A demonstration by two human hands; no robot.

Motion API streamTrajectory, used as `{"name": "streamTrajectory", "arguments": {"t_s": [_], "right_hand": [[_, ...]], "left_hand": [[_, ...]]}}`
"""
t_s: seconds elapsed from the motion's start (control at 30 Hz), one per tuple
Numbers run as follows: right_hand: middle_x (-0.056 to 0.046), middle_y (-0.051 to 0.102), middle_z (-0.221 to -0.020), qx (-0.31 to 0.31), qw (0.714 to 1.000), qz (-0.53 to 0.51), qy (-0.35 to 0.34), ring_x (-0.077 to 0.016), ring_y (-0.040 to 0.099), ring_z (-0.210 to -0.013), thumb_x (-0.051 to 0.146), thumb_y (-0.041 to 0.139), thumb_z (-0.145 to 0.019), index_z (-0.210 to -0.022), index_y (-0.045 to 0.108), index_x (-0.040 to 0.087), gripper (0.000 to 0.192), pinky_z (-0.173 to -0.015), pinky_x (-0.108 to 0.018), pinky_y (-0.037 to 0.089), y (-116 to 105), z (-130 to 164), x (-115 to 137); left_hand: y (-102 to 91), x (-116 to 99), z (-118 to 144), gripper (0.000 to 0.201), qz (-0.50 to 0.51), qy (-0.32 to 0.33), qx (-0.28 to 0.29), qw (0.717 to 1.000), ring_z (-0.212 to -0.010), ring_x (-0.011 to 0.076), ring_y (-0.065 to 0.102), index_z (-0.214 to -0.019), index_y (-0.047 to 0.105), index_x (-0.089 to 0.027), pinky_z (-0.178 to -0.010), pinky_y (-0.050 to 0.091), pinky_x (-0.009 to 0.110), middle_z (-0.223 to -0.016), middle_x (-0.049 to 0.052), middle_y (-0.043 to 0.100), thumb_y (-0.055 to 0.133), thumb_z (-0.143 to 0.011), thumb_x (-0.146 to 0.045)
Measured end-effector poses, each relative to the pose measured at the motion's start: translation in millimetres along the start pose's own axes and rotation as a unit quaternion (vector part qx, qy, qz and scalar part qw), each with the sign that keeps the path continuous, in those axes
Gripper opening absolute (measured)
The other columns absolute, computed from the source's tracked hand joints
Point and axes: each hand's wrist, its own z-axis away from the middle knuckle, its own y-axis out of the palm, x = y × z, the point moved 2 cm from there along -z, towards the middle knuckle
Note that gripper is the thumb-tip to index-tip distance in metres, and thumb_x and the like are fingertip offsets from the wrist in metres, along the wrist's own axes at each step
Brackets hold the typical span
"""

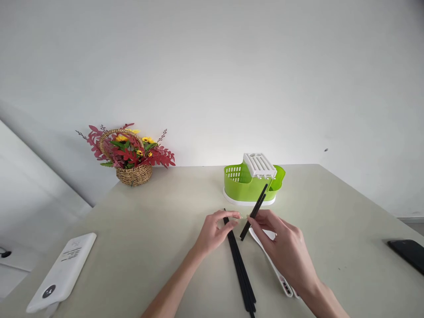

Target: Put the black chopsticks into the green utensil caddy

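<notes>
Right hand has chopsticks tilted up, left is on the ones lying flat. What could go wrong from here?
1. The right hand pinches the raised black chopsticks near their lower end; held that far down, they may pivot or slip out.
2. Their tips point at the green holder, close to its white slotted insert; a nudge might shift or tip it.
3. The left hand touches only the far end of the flat chopsticks, so they could roll or fan apart.

1 head-worn camera looks forward and down across the table (pixel 165 247) toward the wall (pixel 212 66), hands close below.
</notes>
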Motion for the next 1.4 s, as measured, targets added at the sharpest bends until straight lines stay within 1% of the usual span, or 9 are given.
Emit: {"name": "streamTrajectory", "arguments": {"t_s": [0.1, 0.23, 0.47, 0.77, 0.9, 1.0, 1.1, 1.2, 1.4], "right_hand": [[-0.002, 0.078, -0.100, 0.017, 1.000, -0.010, 0.000, -0.0198, 0.076, -0.090, 0.047, 0.055, -0.099, -0.100, 0.066, 0.028, 0.021, -0.078, -0.030, 0.058, 1, 3, -5], [-0.003, 0.078, -0.101, 0.039, 0.999, 0.005, 0.005, -0.0208, 0.074, -0.091, 0.046, 0.052, -0.101, -0.097, 0.063, 0.028, 0.022, -0.076, -0.031, 0.056, 5, 7, -14], [-0.001, 0.074, -0.092, 0.062, 0.997, 0.046, -0.022, -0.0191, 0.070, -0.082, 0.044, 0.050, -0.102, -0.092, 0.063, 0.027, 0.023, -0.069, -0.029, 0.053, 3, 5, -20], [0.002, 0.073, -0.078, -0.055, 0.992, 0.039, -0.108, -0.0131, 0.067, -0.062, 0.043, 0.062, -0.097, -0.087, 0.069, 0.026, 0.020, -0.043, -0.021, 0.041, -35, -18, 24], [0.001, 0.076, -0.080, -0.046, 0.990, 0.044, -0.128, -0.0126, 0.065, -0.057, 0.044, 0.064, -0.095, -0.082, 0.072, 0.024, 0.025, -0.044, -0.022, 0.043, -46, -33, 38], [0.001, 0.078, -0.080, -0.052, 0.992, 0.046, -0.109, -0.0131, 0.067, -0.058, 0.048, 0.067, -0.093, -0.082, 0.075, 0.025, 0.027, -0.048, -0.023, 0.046, -60, -52, 46], [-0.001, 0.080, -0.085, -0.070, 0.992, 0.019, -0.100, -0.0177, 0.074, -0.076, 0.051, 0.069, -0.091, -0.085, 0.077, 0.026, 0.027, -0.058, -0.024, 0.052, -78, -81, 56], [-0.003, 0.080, -0.089, -0.094, 0.989, -0.028, -0.110, -0.0185, 0.074, -0.079, 0.052, 0.070, -0.091, -0.089, 0.076, 0.024, 0.028, -0.063, -0.027, 0.056, -92, -116, 65], [-0.007, 0.080, -0.093, -0.153, 0.975, -0.060, -0.150, -0.0216, 0.076, -0.088, 0.050, 0.067, -0.092, -0.091, 0.072, 0.021, 0.029, -0.074, -0.033, 0.060, -89, -190, 58]], "left_hand": [[13.7, -1, 4, 0.026, 0.036, 0.001, 0.017, 0.999, -0.108, 0.0226, 0.072, -0.106, 0.080, -0.028, -0.096, 0.052, 0.028, -0.112, 0.002, 0.079, 0.074, -0.088, -0.047], [25.5, 1, 5, 0.019, 0.036, -0.005, 0.044, 0.998, -0.100, 0.0210, 0.073, -0.096, 0.083, -0.030, -0.091, 0.052, 0.026, -0.101, -0.001, 0.080, 0.075, -0.088, -0.045], [27.4, 9, 3, 0.016, 0.012, -0.008, 0.057, 0.998, -0.095, 0.0195, 0.073, -0.097, 0.084, -0.033, -0.092, 0.051, 0.025, -0.102, -0.001, 0.080, 0.078, -0.086, -0.043], [26.5, 10, 2, 0.018, 0.012, 0.003, 0.047, 0.999, -0.097, 0.0197, 0.073, -0.096, 0.084, -0.035, -0.093, 0.052, 0.026, -0.099, -0.001, 0.080, 0.077, -0.085, -0.048], [25.0, 10, 2, 0.020, 0.024, 0.000, 0.041, 0.999, -0.095, 0.0203, 0.074, -0.095, 0.084, -0.034, -0.091, 0.053, 0.027, -0.098, 0.000, 0.080, 0.078, -0.084, -0.049], [22.8, 10, 2, 0.022, 0.045, -0.013, 0.030, 0.998, -0.097, 0.0214, 0.073, -0.096, 0.084, -0.033, -0.092, 0.054, 0.028, -0.098, 0.001, 0.080, 0.080, -0.081, -0.049], [18.8, 9, 2, 0.022, 0.065, -0.024, 0.000, 0.998, -0.100, 0.0219, 0.073, -0.096, 0.084, -0.032, -0.094, 0.054, 0.029, -0.099, 0.001, 0.080, 0.077, -0.085, -0.049], [14.2, 8, 1, 0.021, 0.074, -0.028, -0.037, 0.996, -0.098, 0.0213, 0.073, -0.094, 0.084, -0.031, -0.093, 0.055, 0.029, -0.098, 0.001, 0.081, 0.073, -0.089, -0.048], [11.4, 10, -1, 0.027, 0.054, -0.029, -0.043, 0.997, -0.088, 0.0211, 0.072, -0.089, 0.083, -0.027, -0.086, 0.053, 0.030, -0.094, 0.003, 0.081, 0.066, -0.094, -0.047]]}}
